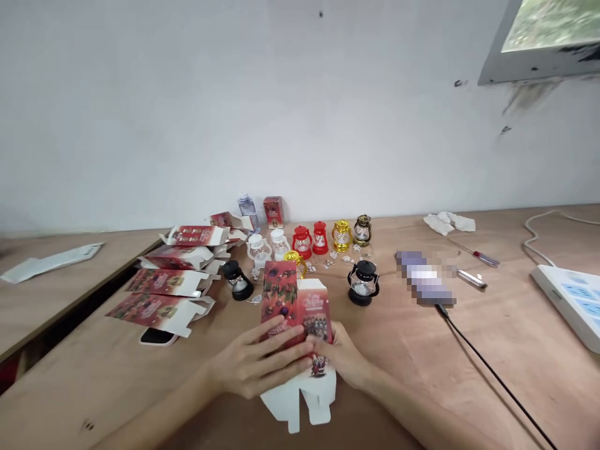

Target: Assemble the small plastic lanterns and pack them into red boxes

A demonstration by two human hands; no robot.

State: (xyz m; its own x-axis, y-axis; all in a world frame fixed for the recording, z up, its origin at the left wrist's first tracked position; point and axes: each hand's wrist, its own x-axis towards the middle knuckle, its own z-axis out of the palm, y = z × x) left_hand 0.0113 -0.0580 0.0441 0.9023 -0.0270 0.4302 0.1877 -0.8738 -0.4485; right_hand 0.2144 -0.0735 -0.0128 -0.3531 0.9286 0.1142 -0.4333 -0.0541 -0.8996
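A red Christmas-printed carton (pixel 316 312) with white flaps hangs in front of me over the near part of the table, its end flaps spread open. My left hand (pixel 262 359) lies across its left panel, fingers stretched over the print. From the right, my right hand (pixel 340 356) grips the carton's side, thumb on the front face; its other fingers are hidden behind. Beyond the carton stand small lanterns: a black lantern (pixel 363 283) to the right, another black lantern (pixel 237 281) to the left, and a yellow lantern (pixel 295 259) partly covered by the carton.
Flat red cartons (pixel 162 281) lie stacked at the left. White, red (pixel 302 242), gold and bronze lanterns line the back, near a bottle (pixel 248 212) and an upright box (pixel 274 212). At right are a blurred phone (pixel 424 278) with cable, a screwdriver (pixel 486 259) and a power strip (pixel 569 303).
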